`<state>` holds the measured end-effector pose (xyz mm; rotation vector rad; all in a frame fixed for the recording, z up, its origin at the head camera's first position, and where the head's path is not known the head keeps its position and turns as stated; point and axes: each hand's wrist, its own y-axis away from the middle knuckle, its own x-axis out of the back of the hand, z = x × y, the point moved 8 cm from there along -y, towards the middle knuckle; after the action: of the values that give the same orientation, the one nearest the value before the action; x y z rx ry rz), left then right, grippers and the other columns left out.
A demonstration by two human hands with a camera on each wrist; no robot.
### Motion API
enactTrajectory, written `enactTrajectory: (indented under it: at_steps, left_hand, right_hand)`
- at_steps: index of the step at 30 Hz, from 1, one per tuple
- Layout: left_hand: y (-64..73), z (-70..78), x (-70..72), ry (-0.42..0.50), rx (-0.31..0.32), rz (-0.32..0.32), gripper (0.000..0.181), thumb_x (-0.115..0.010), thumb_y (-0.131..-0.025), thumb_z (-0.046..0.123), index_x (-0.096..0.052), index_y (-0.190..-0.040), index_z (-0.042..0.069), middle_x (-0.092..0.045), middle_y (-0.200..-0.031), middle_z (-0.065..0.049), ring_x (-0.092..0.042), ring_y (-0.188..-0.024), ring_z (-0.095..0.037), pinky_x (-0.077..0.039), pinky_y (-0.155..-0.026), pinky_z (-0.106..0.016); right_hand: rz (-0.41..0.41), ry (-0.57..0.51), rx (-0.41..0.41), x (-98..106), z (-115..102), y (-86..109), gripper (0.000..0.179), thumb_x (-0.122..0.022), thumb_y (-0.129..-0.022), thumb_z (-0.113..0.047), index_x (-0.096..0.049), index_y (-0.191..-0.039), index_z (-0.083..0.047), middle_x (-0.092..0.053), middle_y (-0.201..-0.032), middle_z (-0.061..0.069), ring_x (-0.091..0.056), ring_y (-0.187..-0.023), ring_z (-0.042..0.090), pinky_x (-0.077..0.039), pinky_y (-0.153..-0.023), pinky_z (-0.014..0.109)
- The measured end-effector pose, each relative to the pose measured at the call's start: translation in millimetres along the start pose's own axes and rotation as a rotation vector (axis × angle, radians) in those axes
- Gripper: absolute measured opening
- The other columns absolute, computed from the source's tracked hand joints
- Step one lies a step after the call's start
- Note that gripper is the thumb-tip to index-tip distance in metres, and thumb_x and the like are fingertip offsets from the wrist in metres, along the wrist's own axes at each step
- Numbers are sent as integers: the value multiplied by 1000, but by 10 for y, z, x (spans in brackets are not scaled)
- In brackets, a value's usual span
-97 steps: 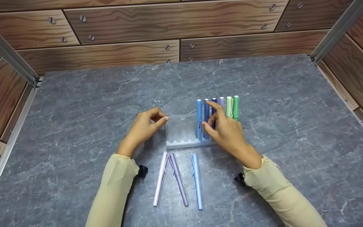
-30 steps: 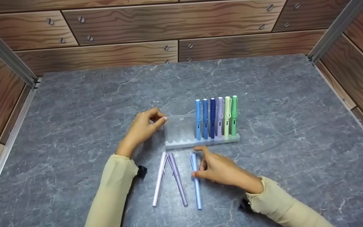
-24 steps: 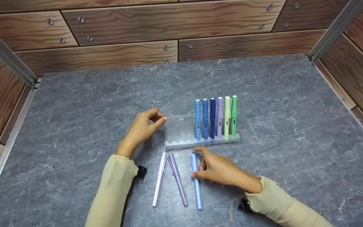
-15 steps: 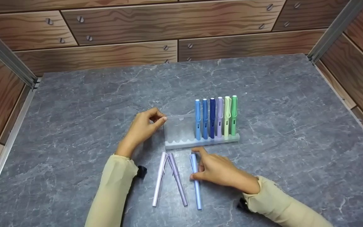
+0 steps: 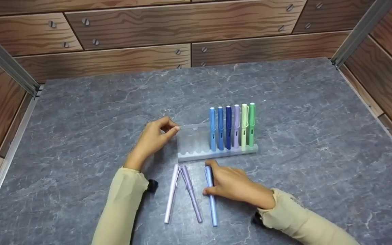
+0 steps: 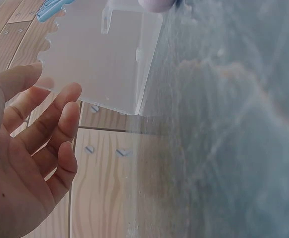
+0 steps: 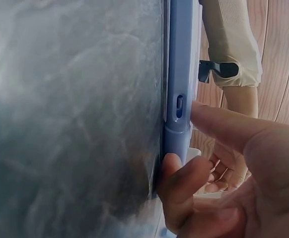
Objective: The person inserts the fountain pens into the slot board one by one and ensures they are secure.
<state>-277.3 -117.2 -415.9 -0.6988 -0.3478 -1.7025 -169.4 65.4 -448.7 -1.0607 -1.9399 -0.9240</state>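
Observation:
My left hand [image 5: 153,139] pinches the upper left corner of a clear plastic pen stand [image 5: 194,139] between thumb and forefinger. In the left wrist view its other fingers [image 6: 60,124] are loosely bent off the stand. My right hand [image 5: 235,182] grips a light blue pen [image 5: 213,211] lying clip side left in front of the stand. The right wrist view shows the thumb [image 7: 224,124] on one side of this pen's barrel and curled fingertips [image 7: 184,176] at the other. Left of it, a pale lilac pen [image 5: 171,199] and a purple pen [image 5: 192,197] lie with their capped ends together.
Several pens stand upright in the right part of the stand, from a blue pen [image 5: 212,136] through a dark blue pen [image 5: 228,136] to a green pen [image 5: 251,129]. The notches at its left hold no pens. Wood-patterned panels [image 5: 131,30] border the grey marbled table [image 5: 97,109].
My right hand has come down from the standing pens to the light blue pen on the table and closed further around it. The left hand has stayed at the stand's corner.

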Motion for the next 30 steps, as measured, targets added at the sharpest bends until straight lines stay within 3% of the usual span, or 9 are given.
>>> enactTrajectory:
  at_steps: [9,15,22,30]
  left_hand:
    - [-2,-8,-1,6,13,-8,14,-65,-92,23,-68,-93,9,-73,-92,-6,-65,-85,-20,-49,-77,-34]
    - [-3,-4,-9,15,9,-11,15,-65,-93,23,-68,-92,9,-73,-92,-7,-65,-85,-21,-49,-78,-35]
    - [-3,1,-14,17,2,-9,15,-65,-92,23,-68,-92,8,-73,-92,-7,-65,-85,-21,-49,-79,-35]
    - [3,6,-2,17,5,-7,15,-65,-92,23,-68,-92,8,-73,-92,-7,-65,-85,-21,-50,-78,-35]
  right_hand:
    - [-4,32,-3,2,-13,-7,71,-82,-74,-30,-48,-131,-6,-66,-84,7,-62,-74,26,-48,-62,47]
    - [-4,-3,30,25,-9,4,66,-79,-73,-24,-48,-129,-7,-56,-70,-1,-53,-63,19,-43,-55,40]
    - [-47,-113,73,90,24,13,69,-76,-73,-19,-46,-134,-5,-60,-71,-8,-50,-59,8,-42,-54,28]
    - [-63,-287,118,249,11,41,67,-73,-77,-9,-41,-136,-4,-64,-80,-2,-52,-62,7,-45,-57,23]
